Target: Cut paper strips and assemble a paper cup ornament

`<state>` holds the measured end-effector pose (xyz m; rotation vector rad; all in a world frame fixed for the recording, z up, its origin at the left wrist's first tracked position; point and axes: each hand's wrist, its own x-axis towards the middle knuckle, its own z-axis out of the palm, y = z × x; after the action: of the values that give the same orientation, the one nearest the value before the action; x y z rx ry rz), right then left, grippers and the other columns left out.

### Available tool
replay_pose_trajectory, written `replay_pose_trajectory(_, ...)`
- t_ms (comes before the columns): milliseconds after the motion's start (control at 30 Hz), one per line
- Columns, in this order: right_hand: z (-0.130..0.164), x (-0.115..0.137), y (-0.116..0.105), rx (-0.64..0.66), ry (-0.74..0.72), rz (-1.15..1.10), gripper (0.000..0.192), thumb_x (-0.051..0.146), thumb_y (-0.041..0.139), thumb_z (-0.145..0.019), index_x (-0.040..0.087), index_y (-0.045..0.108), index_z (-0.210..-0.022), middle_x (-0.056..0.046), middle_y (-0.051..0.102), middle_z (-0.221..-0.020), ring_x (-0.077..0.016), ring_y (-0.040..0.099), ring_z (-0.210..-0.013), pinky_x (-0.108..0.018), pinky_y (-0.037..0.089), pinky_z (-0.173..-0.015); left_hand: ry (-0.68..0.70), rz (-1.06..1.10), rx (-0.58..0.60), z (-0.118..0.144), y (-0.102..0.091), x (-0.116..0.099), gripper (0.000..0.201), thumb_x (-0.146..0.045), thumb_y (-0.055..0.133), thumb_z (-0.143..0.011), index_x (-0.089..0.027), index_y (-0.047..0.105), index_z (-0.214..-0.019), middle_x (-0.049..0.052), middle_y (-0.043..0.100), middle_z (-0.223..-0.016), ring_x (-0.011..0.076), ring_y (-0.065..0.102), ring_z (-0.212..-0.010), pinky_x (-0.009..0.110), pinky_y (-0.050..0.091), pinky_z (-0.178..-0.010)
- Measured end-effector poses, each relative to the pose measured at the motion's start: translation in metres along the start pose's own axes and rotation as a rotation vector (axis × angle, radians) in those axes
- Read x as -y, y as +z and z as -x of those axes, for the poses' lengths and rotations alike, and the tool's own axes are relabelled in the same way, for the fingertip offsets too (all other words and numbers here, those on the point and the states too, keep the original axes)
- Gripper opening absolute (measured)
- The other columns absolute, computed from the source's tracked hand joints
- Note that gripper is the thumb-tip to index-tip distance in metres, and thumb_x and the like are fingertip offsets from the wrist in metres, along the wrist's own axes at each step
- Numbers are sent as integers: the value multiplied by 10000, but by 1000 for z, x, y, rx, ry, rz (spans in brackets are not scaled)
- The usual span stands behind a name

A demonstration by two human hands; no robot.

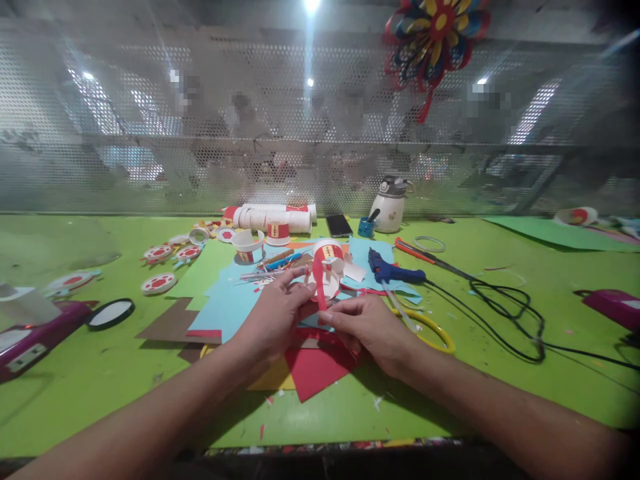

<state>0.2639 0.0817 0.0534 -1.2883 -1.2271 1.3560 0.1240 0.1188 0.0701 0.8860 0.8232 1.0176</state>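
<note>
A narrow red paper strip (321,288) stands roughly upright between my hands. My right hand (375,328) is closed, its thumb and finger pinching the strip's lower end. My left hand (276,308) is closed beside the strip at its left, fingertips touching it or something pale behind it; the exact grip is partly hidden. Just behind the strip lies a white and red paper cup (330,251). Below my hands are sheets of red paper (320,373) and light blue paper (233,300). A blue glue gun (400,272) rests to the right of the cup.
Two more paper cups (278,233) stand behind, near white rolls (275,219). A phone (339,225), a blue jar (367,227) and a white bottle (389,210) line the back. A black cord (505,313) and yellow tape ring (440,331) lie right; a purple power strip (45,337) sits left.
</note>
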Motion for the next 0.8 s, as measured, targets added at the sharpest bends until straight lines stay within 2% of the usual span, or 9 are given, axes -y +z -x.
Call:
replay_pose_trajectory(167, -1, -1, -4, 0, 6, -80, 308, 425, 758, -631, 146, 629, -601, 74, 423, -359, -35, 295, -333, -202, 198, -369, 24, 8, -8, -3, -2, 3, 361, -115, 672, -734, -169, 539, -1066, 22, 665, -748, 108, 622, -607, 247, 530, -665)
replay_pose_trajectory(500, -2, -2, -4, -2, 1, 19, 316, 410, 713, -674, 148, 573, -568, 81, 411, -350, -37, 301, -327, -195, 198, -373, -9, -13, 5, -1, -1, 2, 285, -137, 669, -741, -187, 530, -985, -28, 605, -690, 95, 611, -583, 227, 534, -629)
replay_pose_trajectory(700, -2, -3, -3, 12, -6, 38, 356, 439, 710, -674, 154, 547, -537, 84, 395, -349, -40, 288, -331, -204, 186, -379, -42, -62, 20, 0, -3, 3, 398, -220, 735, -680, -227, 518, -1014, -1, 628, -763, 170, 650, -635, 258, 525, -476)
replay_pose_trajectory(800, -2, -3, -3, 34, -4, 21, 391, 472, 722, -648, 158, 529, -516, 85, 391, -351, -37, 281, -336, -204, 182, -381, -44, -84, 5, 0, -5, 4, 445, -245, 764, -650, -249, 520, -1022, -12, 617, -789, 180, 656, -661, 285, 540, -482)
